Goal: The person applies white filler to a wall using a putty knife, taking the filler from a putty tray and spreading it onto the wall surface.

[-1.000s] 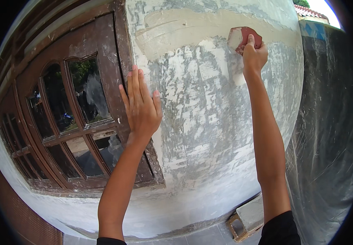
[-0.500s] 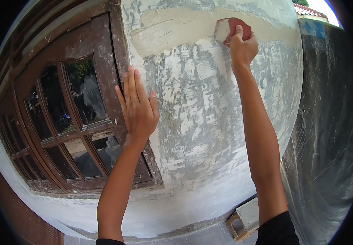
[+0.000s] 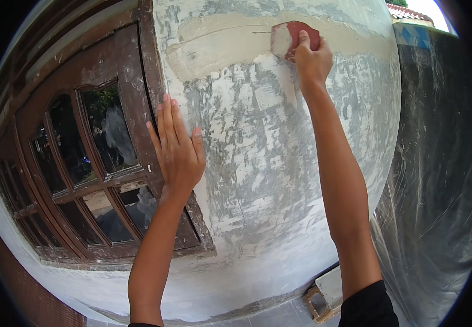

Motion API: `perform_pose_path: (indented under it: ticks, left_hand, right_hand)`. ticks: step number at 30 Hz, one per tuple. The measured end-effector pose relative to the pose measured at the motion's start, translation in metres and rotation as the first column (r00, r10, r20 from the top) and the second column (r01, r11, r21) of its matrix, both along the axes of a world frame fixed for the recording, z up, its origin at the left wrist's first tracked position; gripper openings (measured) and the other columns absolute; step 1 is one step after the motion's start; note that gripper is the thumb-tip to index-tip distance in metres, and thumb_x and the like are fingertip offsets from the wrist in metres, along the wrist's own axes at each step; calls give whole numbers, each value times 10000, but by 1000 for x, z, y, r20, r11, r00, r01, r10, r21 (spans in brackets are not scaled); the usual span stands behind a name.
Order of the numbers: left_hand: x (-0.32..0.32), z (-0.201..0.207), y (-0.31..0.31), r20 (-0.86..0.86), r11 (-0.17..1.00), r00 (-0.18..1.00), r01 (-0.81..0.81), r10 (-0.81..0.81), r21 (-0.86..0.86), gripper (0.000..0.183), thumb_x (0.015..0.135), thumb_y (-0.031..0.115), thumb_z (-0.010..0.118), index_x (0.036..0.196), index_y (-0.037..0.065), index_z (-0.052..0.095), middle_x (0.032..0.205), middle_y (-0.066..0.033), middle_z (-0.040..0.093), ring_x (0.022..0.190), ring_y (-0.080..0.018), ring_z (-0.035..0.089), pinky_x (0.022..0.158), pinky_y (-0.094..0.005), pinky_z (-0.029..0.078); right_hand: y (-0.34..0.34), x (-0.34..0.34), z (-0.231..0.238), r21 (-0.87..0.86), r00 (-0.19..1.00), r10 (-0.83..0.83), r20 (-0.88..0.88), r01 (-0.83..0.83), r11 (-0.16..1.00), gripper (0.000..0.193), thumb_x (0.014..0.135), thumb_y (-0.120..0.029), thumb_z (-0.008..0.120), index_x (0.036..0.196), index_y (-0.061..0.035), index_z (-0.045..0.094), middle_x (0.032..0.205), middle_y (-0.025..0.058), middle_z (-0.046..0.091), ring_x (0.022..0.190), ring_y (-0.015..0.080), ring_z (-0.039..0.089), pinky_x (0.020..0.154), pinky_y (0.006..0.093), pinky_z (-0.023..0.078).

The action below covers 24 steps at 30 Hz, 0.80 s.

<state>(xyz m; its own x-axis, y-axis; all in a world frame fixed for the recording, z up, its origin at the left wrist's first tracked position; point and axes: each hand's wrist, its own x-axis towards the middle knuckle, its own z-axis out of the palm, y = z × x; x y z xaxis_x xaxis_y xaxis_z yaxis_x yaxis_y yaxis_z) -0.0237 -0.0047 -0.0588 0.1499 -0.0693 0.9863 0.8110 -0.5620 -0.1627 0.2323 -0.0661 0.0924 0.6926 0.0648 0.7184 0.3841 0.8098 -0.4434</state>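
My right hand [image 3: 314, 59] grips a dark red putty scraper [image 3: 297, 37] with pale filler smeared over its left side. The scraper's blade is against a wide beige band of wet filler [image 3: 219, 39] across the upper wall. My left hand [image 3: 177, 146] lies with its fingers stretched out at the right edge of the brown window frame [image 3: 151, 109], empty. Below the band, the grey wall [image 3: 257, 158] shows patchy white streaks.
A brown wooden window [image 3: 97, 141] with several glass panes takes up the left. Dark plastic sheeting [image 3: 437, 163] hangs at the right. On the grey tiled floor [image 3: 279, 316] stands a small worn stool-like object [image 3: 323, 297], partly hidden by my right arm.
The scraper in my right hand has moved a little left along the filler band. The view has shifted slightly; my left hand stays flat by the window frame.
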Motion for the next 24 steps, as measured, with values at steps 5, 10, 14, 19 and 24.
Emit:
perform_pose_path:
  ticks: [5,10,14,19,24]
  left_hand:
    - [4,3,1,3,999,1000,31,-31,-10,631,1040,215,441,1576,-32,217,1648,-191,232,1530,-345,221,1231,-559,125]
    - [5,2,-1,0,1000,1000,7,-7,-3,616,1048,227,429,1577,-17,225,1642,-188,248,1527,-346,227,1230,-560,129]
    - [-1,0,3,2,1000,1000,-2,2,8,607,1057,231,409,1580,-13,221,1648,-187,236,1529,-348,222,1229,-564,127]
    - [4,1,3,1,999,999,43,-43,8,605,1060,233,406,1581,-14,221,1650,-186,231,1529,-351,222,1225,-572,131]
    - [3,2,1,3,999,999,35,-35,2,604,1062,237,408,1581,-11,224,1649,-185,234,1526,-349,228,1223,-577,133]
  right_hand:
    - [-14,9,-7,225,996,74,57,-85,971,272,1009,-234,624,1056,34,634,893,120,710,681,175,691,616,315,574]
    - [11,-70,-5,120,891,-195,410,160,980,327,955,-271,679,1031,45,640,910,251,691,816,373,674,785,445,517]
    - [13,9,-2,25,999,-30,35,29,999,288,980,-221,641,1071,52,632,958,208,694,791,308,696,735,407,552]
    - [-11,61,-9,327,981,150,-122,-103,940,194,1010,-163,603,1035,29,608,894,112,678,682,164,675,570,292,572]
    - [6,-45,-1,84,944,13,329,-43,996,334,980,-293,654,1060,30,652,938,196,710,862,299,689,811,403,521]
